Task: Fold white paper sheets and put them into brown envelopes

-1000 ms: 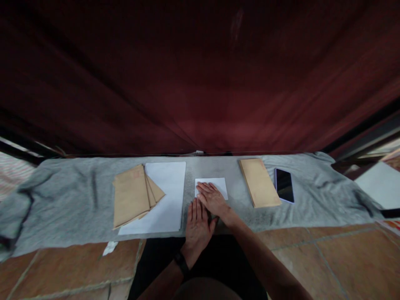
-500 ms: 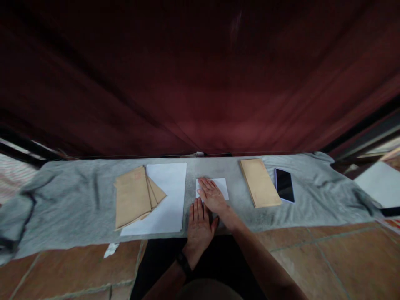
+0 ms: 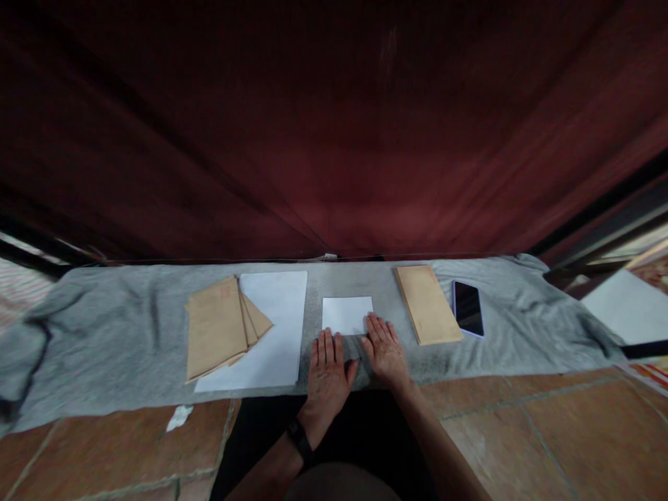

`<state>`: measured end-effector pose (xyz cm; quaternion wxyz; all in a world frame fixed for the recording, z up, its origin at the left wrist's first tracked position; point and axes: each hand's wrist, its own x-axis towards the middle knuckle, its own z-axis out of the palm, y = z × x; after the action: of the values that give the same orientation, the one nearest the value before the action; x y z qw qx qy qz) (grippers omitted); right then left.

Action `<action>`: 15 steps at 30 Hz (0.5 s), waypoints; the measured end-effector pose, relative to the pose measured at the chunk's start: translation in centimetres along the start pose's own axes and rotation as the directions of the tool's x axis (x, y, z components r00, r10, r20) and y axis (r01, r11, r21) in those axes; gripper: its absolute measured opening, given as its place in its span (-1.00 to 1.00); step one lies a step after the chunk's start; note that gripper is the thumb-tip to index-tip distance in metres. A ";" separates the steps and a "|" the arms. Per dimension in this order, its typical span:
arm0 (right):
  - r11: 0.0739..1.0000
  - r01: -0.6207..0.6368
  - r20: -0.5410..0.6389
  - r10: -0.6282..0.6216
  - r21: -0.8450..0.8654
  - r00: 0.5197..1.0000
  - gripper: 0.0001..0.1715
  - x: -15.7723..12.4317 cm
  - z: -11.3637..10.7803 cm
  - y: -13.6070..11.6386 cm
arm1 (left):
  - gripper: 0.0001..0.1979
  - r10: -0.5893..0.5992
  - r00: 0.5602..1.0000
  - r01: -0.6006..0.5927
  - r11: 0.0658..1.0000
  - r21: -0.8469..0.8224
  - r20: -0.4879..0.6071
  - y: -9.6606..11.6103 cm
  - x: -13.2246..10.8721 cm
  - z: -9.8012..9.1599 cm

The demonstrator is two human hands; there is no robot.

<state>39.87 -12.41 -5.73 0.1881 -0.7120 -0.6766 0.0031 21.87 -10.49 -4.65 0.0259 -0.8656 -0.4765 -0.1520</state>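
Observation:
A small white sheet of paper (image 3: 347,314), perhaps folded, lies flat on the grey cloth in front of me. My left hand (image 3: 328,369) rests palm down with its fingers stretched out, fingertips at the sheet's near left edge. On the near right corner of the sheet lie the fingertips of my right hand (image 3: 385,349), which is also flat and open. Left of them several brown envelopes (image 3: 216,327) are fanned over a stack of larger white paper (image 3: 279,313). To the right is a neat pile of brown envelopes (image 3: 431,306).
A phone (image 3: 468,308) with a purple edge lies right of the envelope pile. The grey cloth (image 3: 125,334) covers a long narrow surface, with a dark red curtain (image 3: 334,153) behind it. A white scrap (image 3: 179,417) lies on the tiled floor (image 3: 120,445).
My right hand has slid off the middle of the small sheet, toward the right and nearer to me, uncovering it. My left hand stays almost in place. The view has shifted slightly.

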 end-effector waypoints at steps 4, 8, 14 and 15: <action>1.000 -0.002 -0.009 0.002 -0.018 1.000 -0.37 -0.4 -0.1 0.0 | -0.41 0.072 0.997 -0.071 0.995 -0.069 0.013 0.5 1.2 -0.3; 1.000 0.001 0.015 -0.001 -0.008 1.000 -0.39 -0.5 -0.2 0.0 | -0.47 0.250 0.966 -0.233 0.952 -0.197 0.067 1.8 3.9 0.2; 1.000 -0.005 -0.002 0.005 -0.015 1.000 -0.35 -0.5 0.1 -0.1 | -0.43 0.251 0.962 -0.220 0.946 -0.239 0.108 2.7 8.0 1.9; 1.000 -0.002 -0.007 0.002 -0.016 1.000 -0.35 -0.5 0.1 -0.2 | -0.44 0.250 0.962 -0.220 0.947 -0.233 0.108 2.6 8.5 2.2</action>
<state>39.63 -12.82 -5.92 0.1848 -0.7142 -0.6751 -0.0045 28.82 -4.59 -4.06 -0.0842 -0.9221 -0.3509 -0.1397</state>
